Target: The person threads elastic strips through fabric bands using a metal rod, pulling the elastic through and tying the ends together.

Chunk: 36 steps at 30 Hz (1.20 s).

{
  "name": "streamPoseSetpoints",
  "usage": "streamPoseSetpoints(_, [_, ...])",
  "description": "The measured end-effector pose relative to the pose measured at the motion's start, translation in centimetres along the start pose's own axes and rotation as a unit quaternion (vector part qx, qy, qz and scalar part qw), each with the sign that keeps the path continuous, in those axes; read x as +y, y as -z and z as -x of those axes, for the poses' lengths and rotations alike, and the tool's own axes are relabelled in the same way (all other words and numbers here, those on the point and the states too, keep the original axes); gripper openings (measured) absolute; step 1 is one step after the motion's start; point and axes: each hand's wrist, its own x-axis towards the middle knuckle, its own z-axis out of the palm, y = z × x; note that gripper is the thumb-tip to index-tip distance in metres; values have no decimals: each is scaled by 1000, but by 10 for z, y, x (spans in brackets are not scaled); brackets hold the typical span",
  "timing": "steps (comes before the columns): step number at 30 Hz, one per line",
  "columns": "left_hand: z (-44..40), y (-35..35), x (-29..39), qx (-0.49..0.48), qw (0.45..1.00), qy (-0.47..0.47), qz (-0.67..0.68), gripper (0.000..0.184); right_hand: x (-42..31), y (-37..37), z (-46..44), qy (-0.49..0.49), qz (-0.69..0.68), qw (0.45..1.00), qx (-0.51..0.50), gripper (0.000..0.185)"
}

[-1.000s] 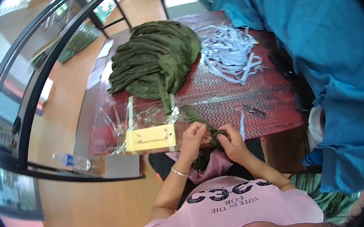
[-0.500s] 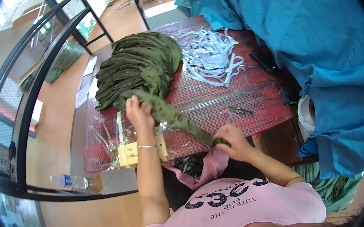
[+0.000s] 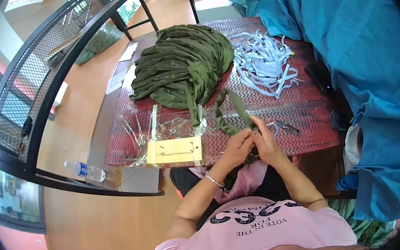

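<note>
The left hand (image 3: 235,149) and right hand (image 3: 269,147) tightly pinch a looped olive-green cloth strip (image 3: 240,108); the pink fabric shirt (image 3: 270,238) reads "VOTE IN THE".

On the surface (image 3: 310,115) I see a cloth heap (image 3: 181,63) left of some strips (image 3: 263,64); before the heap, a board (image 3: 174,150) lies left of the hands (image 3: 236,150), a tool (image 3: 288,127) right.
</note>
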Motion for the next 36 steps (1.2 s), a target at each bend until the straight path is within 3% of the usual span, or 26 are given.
streamPoseSetpoints(1, [4, 9, 6, -31, 998, 50, 28, 17, 5, 5, 10, -109, -96, 987, -70, 39])
streamPoseSetpoints(2, [5, 18, 10, -61, 992, 99, 58, 17, 7, 7, 14, -99, -76, 990, -68, 38])
streamPoseSetpoints(4, [-1, 34, 9, 21, 971, 154, 182, 22, 6, 10, 21, -80, -36, 994, -65, 38])
streamPoseSetpoints(6, [-8, 42, 9, 89, 955, 83, 269, 22, -2, 6, 25, -88, -47, 993, -70, 37])
streamPoseSetpoints(9, [-4, 27, 18, 45, 990, 129, 34, 22, -6, -10, 25, -91, -91, 991, -23, 36])
streamPoseSetpoints(12, [8, 3, 6, 46, 977, 138, 159, 20, 0, -9, 23, -111, -104, 988, -27, 30])
streamPoseSetpoints(15, [2, 25, 6, 167, 939, 114, 277, 20, -4, -10, 34, -111, -39, 993, -20, 22])
streamPoseSetpoints(16, [1, 35, -1, 139, 936, 66, 318, 17, 2, -16, 37, -97, -25, 995, -12, 20])
streamPoseSetpoints(18, [8, 25, 0, 106, 967, 151, 175, 18, 2, -23, 37, -92, -61, 994, 13, 18])
streamPoseSetpoints(20, [17, 0, -4, 89, 924, 169, 332, 18, -1, -28, 30, -112, -164, 979, 45, 19])
streamPoseSetpoints(24, [8, 32, 12, 177, 930, 76, 314, 16, 10, -26, 29, -108, -72, 991, -39, 15])
streamPoseSetpoints(25, [3, 47, 14, 198, 922, 62, 328, 16, 7, -9, 31, -231, -62, 960, -147, 10])
streamPoseSetpoints(28, [-15, 92, 31, 281, 882, 19, 377, 17, 8, 18, 27, -31, 125, 980, -153, 10])
streamPoseSetpoints(31, [-33, 112, 39, 263, 860, -10, 436, 19, 2, 29, 13, 67, 208, 969, -116, 24])
streamPoseSetpoints(32, [-34, 109, 40, 245, 878, -14, 410, 18, -4, 31, 6, 96, 241, 960, -107, 27])
streamPoseSetpoints(36, [-40, 72, 50, 182, 929, -7, 321, 16, -39, 38, -24, 106, 149, 983, -4, 33])
